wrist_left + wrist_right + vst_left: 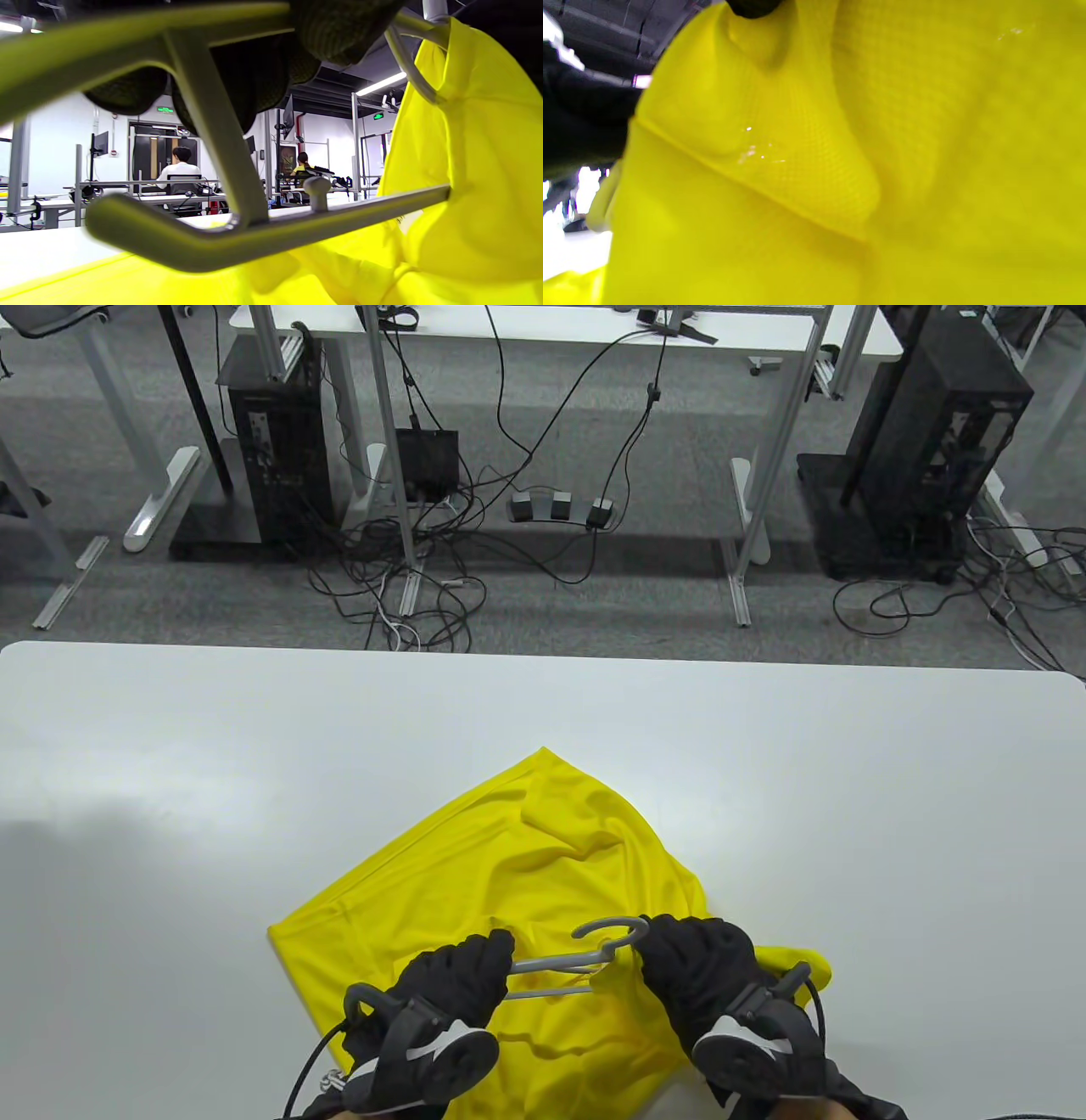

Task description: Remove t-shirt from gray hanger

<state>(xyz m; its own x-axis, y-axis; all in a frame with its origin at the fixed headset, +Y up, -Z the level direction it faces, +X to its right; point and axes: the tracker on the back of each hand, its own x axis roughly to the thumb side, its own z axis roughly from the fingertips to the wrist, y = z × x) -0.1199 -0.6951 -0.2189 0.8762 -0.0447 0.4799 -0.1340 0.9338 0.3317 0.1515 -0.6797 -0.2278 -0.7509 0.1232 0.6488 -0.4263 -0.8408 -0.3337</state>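
A yellow t-shirt [509, 857] lies crumpled on the white table [170, 780] at the near middle. The gray hanger [556, 963] shows above the shirt, its hook toward the right and its right end inside the fabric. My left hand [462, 976] grips the hanger's bare left arm; in the left wrist view my fingers [339, 29] wrap over the top bar of the hanger [263, 241], with the shirt [479, 169] hanging at the right. My right hand [691, 963] grips the shirt beside the hook. The right wrist view is filled with yellow fabric [840, 169], a fingertip [751, 6] pressing it at the top.
The white table stretches wide to the left, right and far side of the shirt. Beyond its far edge is a grey floor with desk legs, cables and computer towers [280, 449].
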